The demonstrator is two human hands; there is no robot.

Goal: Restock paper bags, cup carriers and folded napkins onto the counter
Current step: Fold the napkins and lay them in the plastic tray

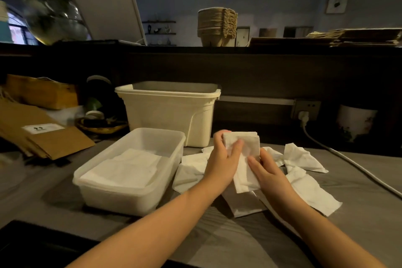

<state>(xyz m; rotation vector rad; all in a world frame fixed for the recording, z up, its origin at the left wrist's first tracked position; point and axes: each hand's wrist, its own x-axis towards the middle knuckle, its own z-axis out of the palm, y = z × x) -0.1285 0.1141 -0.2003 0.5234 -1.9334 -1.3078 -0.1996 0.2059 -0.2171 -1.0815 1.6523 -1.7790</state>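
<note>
The left hand and the right hand both pinch one napkin in closed fingers, its long axis running away from the person. The clear tray of folded napkins lies just to the left, nearer the left hand.

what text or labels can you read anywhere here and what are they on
No text here can be read.
White label on the flat brown paper bags: two small dark marks and a faint line beneath, too blurred to read.
Framed picture on the far wall: dark shapes only, no legible words.
</note>
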